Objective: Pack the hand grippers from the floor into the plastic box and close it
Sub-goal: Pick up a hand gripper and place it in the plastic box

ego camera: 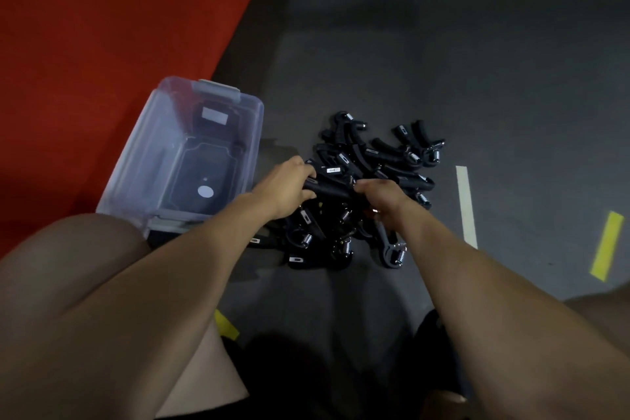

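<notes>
One clear plastic box [191, 150] stands open on the dark floor [443, 61], and it serves as the landmark here. Just right of the box lies one heap of black hand grippers [368, 187]; they overlap too much for an exact count, but more than a dozen show. Two hands reach into that heap: the left hand [286, 184] nearer the box, the right hand [381, 196] farther from it. Farther right of the box are two tape strips on the floor, one white strip [466, 206] and one yellow strip [607, 245]. One red mat [112, 27] lies left of and behind the box.
</notes>
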